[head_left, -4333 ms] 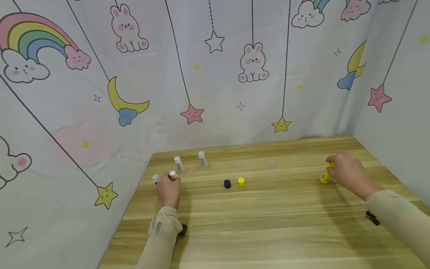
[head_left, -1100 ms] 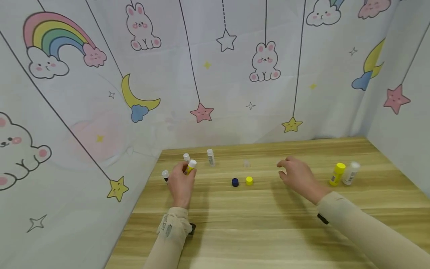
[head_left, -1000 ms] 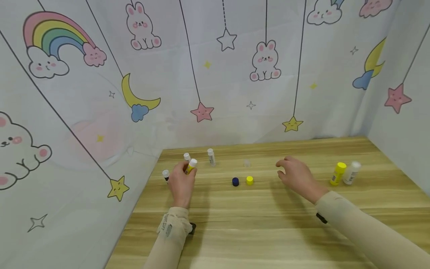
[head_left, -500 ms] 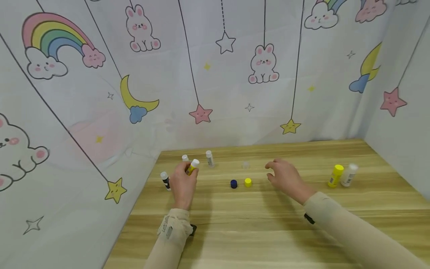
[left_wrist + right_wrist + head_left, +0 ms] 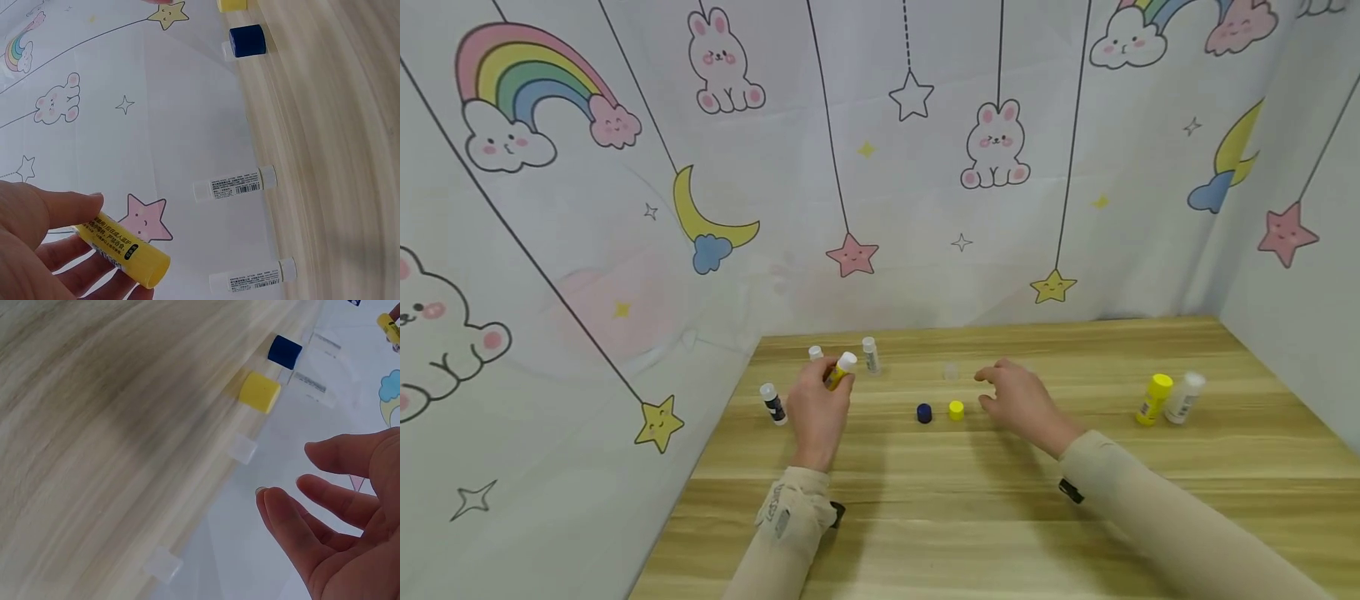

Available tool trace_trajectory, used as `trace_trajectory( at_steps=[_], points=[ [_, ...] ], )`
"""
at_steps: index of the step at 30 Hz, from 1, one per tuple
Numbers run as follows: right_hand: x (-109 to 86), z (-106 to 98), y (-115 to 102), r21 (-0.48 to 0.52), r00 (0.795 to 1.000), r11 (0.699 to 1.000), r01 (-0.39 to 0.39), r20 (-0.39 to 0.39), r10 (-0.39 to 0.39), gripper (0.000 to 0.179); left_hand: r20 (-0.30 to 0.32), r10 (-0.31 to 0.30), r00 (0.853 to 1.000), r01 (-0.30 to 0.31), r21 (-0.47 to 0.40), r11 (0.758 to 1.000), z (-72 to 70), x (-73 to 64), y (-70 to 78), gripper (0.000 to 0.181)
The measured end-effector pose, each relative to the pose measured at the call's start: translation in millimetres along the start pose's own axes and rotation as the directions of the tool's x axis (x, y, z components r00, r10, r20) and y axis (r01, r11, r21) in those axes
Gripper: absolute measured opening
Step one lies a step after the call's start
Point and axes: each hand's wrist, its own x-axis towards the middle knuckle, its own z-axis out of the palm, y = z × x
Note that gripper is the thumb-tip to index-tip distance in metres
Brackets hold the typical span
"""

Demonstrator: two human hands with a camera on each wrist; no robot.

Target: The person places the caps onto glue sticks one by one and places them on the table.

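Tabletop (image 5: 955, 517), two hands (image 5: 817, 414), six tubes (image 5: 122, 249)

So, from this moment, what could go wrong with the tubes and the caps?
The left hand holds a yellow tube tilted, so it might slip. The yellow cap and blue cap sit close together: the right hand could nudge one while reaching for the other. A clear cap near that hand looks faint in the head view, so it could be missed or knocked.
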Motion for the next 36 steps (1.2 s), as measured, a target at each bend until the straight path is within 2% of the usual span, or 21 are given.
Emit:
trace_trajectory(
  at_steps=[8, 13, 19, 26, 36],
  points=[
    [5.7, 8, -5, 0.010, 1.000, 1.000, 0.004, 0.017, -0.004, 0.033, 0.001, 0.031, 1.000, -0.031, -0.008, 0.999, 0.9, 1.8, 3.0, 0.026],
    [8.3, 14, -8, 0.026, 0.999, 1.000, 0.001, 0.050, -0.002, 0.035, 0.012, 0.030, 0.999, -0.030, -0.021, 0.999, 1.4, 0.6, 3.9, 0.026],
    [8.8, 21, -11, 0.032, 0.997, 0.999, 0.033, 0.063, -0.035, 0.035, 0.024, 0.044, 0.999, -0.044, -0.024, 0.999, 2.3, -1.6, 5.0, 0.026],
    [10.9, 23, -14, 0.013, 0.995, 0.998, 0.063, 0.071, -0.064, 0.033, 0.003, 0.075, 0.997, -0.075, -0.029, 0.997, 3.1, -0.3, 8.3, 0.027],
    [9.3, 29, -14, -0.017, 0.993, 0.996, 0.086, 0.086, -0.084, 0.031, 0.025, 0.072, 0.997, -0.072, 0.001, 0.997, 3.7, -2.0, 8.9, 0.025]
  ],
)
